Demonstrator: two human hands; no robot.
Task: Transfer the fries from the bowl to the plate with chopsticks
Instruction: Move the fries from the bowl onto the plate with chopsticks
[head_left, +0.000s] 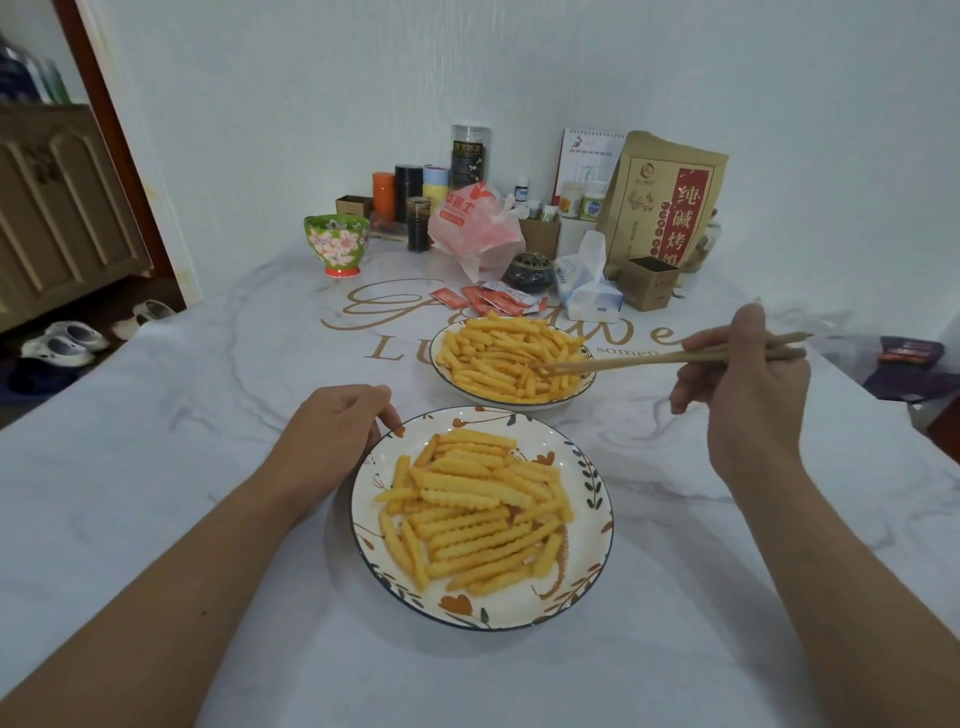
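Pinching chopsticks (670, 358), right hand (748, 384) probes bowl (584, 387) fries (506, 358); left hand (337, 421), curled, touches plate (592, 499); tablecloth (208, 441) reads "LU"

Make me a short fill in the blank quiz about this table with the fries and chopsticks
1. The right hand holds the ____.
2. The chopstick tips are in the fries in the ____.
3. The left hand rests at the plate's ____ edge.

Missing words: chopsticks; bowl; left
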